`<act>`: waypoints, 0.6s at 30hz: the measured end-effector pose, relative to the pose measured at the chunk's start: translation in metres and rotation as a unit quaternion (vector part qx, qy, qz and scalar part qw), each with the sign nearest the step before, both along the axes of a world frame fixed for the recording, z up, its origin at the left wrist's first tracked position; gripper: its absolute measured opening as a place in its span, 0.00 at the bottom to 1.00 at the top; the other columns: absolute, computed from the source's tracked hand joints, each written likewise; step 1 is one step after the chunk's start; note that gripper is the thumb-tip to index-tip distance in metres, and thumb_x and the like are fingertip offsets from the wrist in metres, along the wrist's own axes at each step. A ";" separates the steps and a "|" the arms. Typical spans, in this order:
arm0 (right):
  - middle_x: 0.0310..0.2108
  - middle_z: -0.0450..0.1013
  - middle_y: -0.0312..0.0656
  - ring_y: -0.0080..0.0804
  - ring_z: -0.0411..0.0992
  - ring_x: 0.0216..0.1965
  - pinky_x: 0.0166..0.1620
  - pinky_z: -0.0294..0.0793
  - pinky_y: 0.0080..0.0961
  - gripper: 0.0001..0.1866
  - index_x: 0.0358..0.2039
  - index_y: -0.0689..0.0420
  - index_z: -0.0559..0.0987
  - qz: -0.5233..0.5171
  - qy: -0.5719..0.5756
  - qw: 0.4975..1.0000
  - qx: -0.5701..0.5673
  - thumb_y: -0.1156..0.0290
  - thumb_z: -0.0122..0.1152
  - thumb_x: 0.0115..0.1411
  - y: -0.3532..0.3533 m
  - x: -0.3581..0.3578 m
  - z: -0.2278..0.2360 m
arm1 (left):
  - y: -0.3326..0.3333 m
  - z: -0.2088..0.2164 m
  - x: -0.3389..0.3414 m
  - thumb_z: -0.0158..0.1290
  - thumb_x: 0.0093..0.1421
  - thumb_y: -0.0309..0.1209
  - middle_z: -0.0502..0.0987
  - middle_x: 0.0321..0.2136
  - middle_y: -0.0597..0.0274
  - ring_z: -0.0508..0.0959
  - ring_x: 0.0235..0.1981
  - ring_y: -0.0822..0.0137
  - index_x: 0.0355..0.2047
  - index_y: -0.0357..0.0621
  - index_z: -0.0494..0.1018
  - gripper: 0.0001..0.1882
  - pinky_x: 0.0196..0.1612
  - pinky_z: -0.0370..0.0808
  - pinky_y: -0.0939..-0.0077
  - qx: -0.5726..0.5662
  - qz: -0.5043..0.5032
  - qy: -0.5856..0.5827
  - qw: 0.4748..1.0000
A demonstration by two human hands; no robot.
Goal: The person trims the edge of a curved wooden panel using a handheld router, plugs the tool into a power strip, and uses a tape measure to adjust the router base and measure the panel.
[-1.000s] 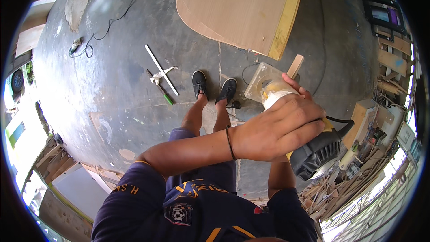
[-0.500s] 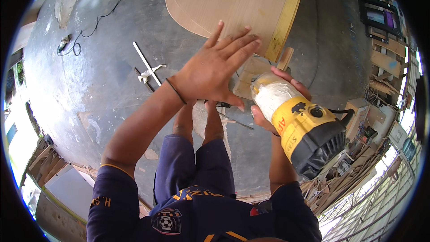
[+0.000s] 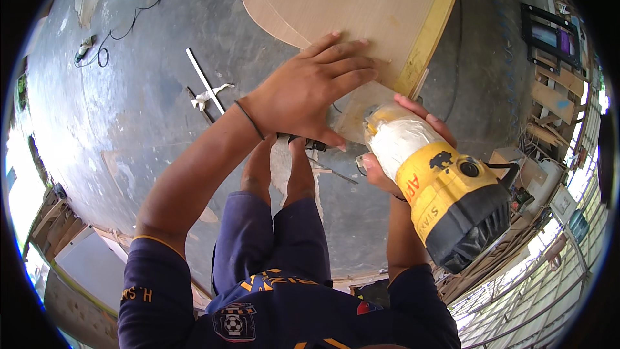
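A pale wooden board [image 3: 349, 6] with a rounded left end and a yellow strip [image 3: 434, 29] along its right edge lies ahead of me. My left hand [image 3: 310, 87] rests palm down at the board's near end, its fingers spread over the surface. Wrapped round the front part of a yellow and black trim router [image 3: 439, 184] is my right hand [image 3: 382, 178]. The router is tilted, with its clear base towards the board's near right corner. Its bit is hidden, so I cannot tell whether it touches the wood.
On the grey floor [image 3: 161, 110] to the left lie a white strip [image 3: 205, 81], a crumpled white cloth [image 3: 210, 95] and a small corded power tool [image 3: 84, 48]. A black frame [image 3: 549, 39] and wood offcuts [image 3: 552, 100] line the right side.
My left hand has settled flatter on the board, its fingers less raised. The router in my right hand has shifted slightly right and nearer to me. The board appears a little farther right.
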State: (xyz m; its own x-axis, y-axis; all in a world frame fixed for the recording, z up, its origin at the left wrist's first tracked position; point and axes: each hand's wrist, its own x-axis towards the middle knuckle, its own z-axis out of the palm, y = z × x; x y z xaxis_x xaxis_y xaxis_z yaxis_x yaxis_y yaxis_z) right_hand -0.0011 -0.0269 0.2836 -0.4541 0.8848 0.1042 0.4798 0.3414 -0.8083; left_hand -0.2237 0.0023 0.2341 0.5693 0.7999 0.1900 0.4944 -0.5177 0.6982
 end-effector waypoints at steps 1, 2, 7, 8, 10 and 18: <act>0.52 0.63 0.59 0.50 0.66 0.53 0.57 0.65 0.43 0.48 0.57 0.55 0.48 -0.003 0.016 1.000 0.007 0.58 0.69 0.43 0.000 0.000 -0.004 | -0.001 0.000 0.000 0.66 0.32 0.52 0.67 0.56 0.56 0.59 0.63 0.55 0.57 0.42 0.63 0.51 0.67 0.48 0.52 -0.004 0.000 0.005 1.000; 0.52 0.63 0.59 0.50 0.66 0.53 0.57 0.65 0.43 0.48 0.57 0.55 0.48 -0.006 0.032 0.999 0.014 0.57 0.69 0.44 -0.001 0.001 -0.008 | -0.001 -0.001 0.001 0.65 0.34 0.52 0.67 0.57 0.56 0.59 0.63 0.54 0.57 0.42 0.63 0.51 0.67 0.48 0.52 -0.009 0.000 0.010 1.000; 0.52 0.63 0.58 0.46 0.69 0.51 0.56 0.68 0.36 0.51 0.56 0.59 0.46 0.025 0.042 0.997 0.065 0.60 0.71 0.41 0.011 0.008 -0.016 | 0.000 -0.005 0.003 0.64 0.35 0.49 0.68 0.55 0.53 0.61 0.61 0.56 0.57 0.41 0.63 0.48 0.66 0.51 0.53 0.013 0.033 -0.027 0.999; 0.52 0.64 0.58 0.46 0.69 0.50 0.56 0.67 0.36 0.51 0.56 0.59 0.46 0.035 0.043 0.996 0.068 0.60 0.71 0.41 0.015 0.010 -0.016 | -0.001 -0.006 0.003 0.64 0.34 0.48 0.68 0.55 0.53 0.62 0.61 0.56 0.57 0.41 0.64 0.48 0.66 0.52 0.54 0.017 0.038 -0.033 0.999; 0.52 0.64 0.58 0.46 0.69 0.50 0.55 0.67 0.36 0.51 0.57 0.59 0.45 0.054 0.044 0.995 0.076 0.58 0.70 0.43 0.020 0.013 -0.018 | 0.001 -0.007 0.005 0.65 0.34 0.46 0.69 0.55 0.53 0.63 0.61 0.57 0.57 0.41 0.64 0.48 0.65 0.53 0.55 0.024 0.047 -0.047 0.997; 0.51 0.64 0.57 0.47 0.69 0.50 0.54 0.69 0.37 0.49 0.58 0.57 0.45 0.036 0.042 0.993 0.104 0.52 0.67 0.47 0.021 0.005 -0.024 | -0.002 -0.012 0.005 0.65 0.32 0.42 0.70 0.53 0.53 0.64 0.60 0.57 0.56 0.40 0.65 0.47 0.64 0.55 0.58 0.010 0.051 -0.079 0.996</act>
State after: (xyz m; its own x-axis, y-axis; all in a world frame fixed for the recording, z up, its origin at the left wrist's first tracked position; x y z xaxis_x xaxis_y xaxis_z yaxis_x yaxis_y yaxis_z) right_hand 0.0043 -0.0058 0.2598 -0.4982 0.8055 0.3209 0.3815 0.5360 -0.7531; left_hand -0.2191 0.0004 0.2222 0.4475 0.8469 0.2871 0.4291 -0.4850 0.7619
